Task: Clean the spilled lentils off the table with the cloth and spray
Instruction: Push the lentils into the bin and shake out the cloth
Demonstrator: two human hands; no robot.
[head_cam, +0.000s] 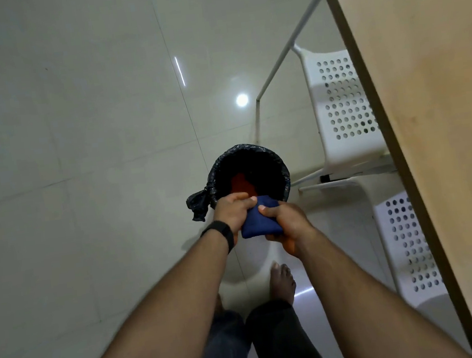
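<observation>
A folded dark blue cloth [258, 220] is held over the near rim of a small bin [282, 170] lined with a black bag. My left hand [232, 210] grips the cloth's left side and my right hand [288, 220] grips its right side. Orange-red lentils [241, 185] lie in a heap at the bottom of the bin. Something orange [289, 247] shows under my right hand. The wooden table [437, 97] runs along the right edge of the view. No spray bottle is in view.
Two white perforated chairs [344, 107] [410, 247] stand tucked against the table's edge, right of the bin. The bag's knotted tail [197, 202] hangs off the bin's left side. My bare foot [282, 284] and legs stand on the pale tiled floor [77, 138] just behind the bin.
</observation>
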